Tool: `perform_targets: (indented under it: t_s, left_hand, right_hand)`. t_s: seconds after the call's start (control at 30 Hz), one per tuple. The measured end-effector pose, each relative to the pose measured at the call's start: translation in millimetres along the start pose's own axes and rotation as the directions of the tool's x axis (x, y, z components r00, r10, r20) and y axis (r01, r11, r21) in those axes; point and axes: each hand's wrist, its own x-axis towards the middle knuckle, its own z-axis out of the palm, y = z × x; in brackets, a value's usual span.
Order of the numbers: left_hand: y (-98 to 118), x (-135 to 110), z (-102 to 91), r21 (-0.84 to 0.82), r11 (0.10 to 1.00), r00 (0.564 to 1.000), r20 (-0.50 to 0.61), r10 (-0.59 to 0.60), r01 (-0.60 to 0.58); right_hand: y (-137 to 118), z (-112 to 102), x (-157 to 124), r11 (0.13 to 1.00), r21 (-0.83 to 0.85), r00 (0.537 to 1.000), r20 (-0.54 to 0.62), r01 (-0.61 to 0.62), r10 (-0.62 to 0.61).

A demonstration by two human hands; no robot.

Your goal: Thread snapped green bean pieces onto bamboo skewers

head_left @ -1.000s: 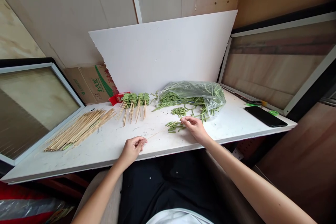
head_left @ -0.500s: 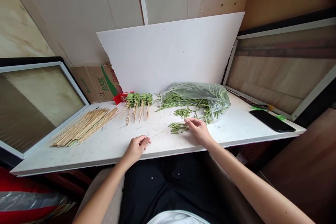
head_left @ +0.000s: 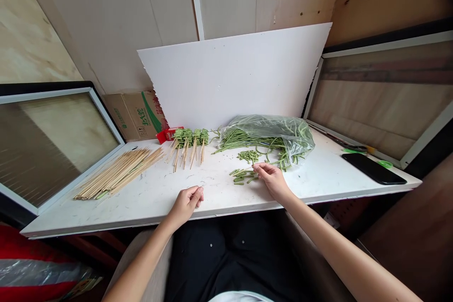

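Note:
My left hand is closed near the table's front edge, its fingers pinched around a thin bamboo skewer that barely shows. To its right, my right hand pinches a small piece of long green bean at the fingertips, partly hidden by the fingers. Just left of those fingers lie cut bean pieces, with a heap of shorter bits behind. Uncut long beans stick out of a clear plastic bag. Finished bean skewers lie in a row at the back, sticks toward me.
A big pile of bare bamboo skewers covers the left of the white table. A black phone and scissors lie at the right. A cardboard box and a white board stand behind; framed panes flank both sides.
The view has shifted slightly. The thin skewer seen stretching from my left hand toward the right one no longer shows clearly. Both hands stay closed in nearly the same places.

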Motion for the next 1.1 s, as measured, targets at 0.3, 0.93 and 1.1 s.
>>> perform_targets:
  t_s: [0.3,0.93,1.1]
  left_hand:
    - [-2,4,2.9,-0.074,0.997,0.999,-0.015,-0.036,0.035]
    - [-5,3,1.7,-0.096,0.992,0.996,0.054,-0.071,0.076]
    - [-2,2,2.1,-0.127,0.986,0.991,0.090,-0.097,0.108]
  right_hand:
    - [3,0,0,1.000,0.022,1.000,-0.011,-0.001,0.002]
    - [-3,-2,-4,1.000,0.010,0.999,0.024,0.024,-0.024]
    - [-5,0,-5,0.999,0.028,0.998,0.050,0.022,-0.024]
